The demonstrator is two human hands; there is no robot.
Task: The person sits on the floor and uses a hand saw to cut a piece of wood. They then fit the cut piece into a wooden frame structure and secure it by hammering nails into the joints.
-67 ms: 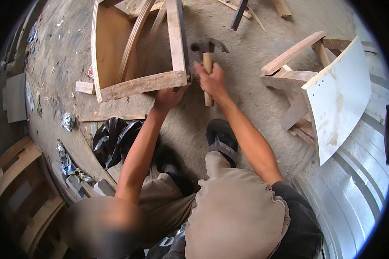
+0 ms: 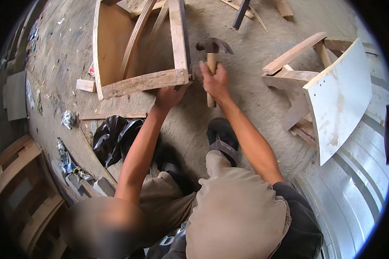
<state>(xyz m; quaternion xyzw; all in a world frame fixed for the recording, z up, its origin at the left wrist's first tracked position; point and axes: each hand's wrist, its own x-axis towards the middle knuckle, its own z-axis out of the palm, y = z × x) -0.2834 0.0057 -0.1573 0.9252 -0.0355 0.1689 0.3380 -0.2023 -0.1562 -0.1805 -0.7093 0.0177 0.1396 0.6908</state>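
Note:
My right hand (image 2: pixel 216 82) is wrapped round the wooden handle of a claw hammer (image 2: pixel 212 59). The hammer stands a little to the right of a curved wooden frame (image 2: pixel 145 83), its dark metal head pointing away from me. At the frame's near right corner is my left hand (image 2: pixel 169 96), partly under the front bar. Its fingers are bent up together against the corner's right side, and anything pinched between them is too small or hidden to name. A dark strip runs along the frame's right bar.
A second wooden frame with a curved white panel (image 2: pixel 339 97) stands at the right, beside corrugated metal sheeting (image 2: pixel 358 172). Left lie a wood block (image 2: pixel 86 85), a thin strip (image 2: pixel 112 116) and a black plastic bag (image 2: pixel 114 140). Another wooden frame (image 2: pixel 19 168) sits lower left.
The hammer and my right hand have shifted slightly right, away from the frame's corner. My left hand stays at the corner.

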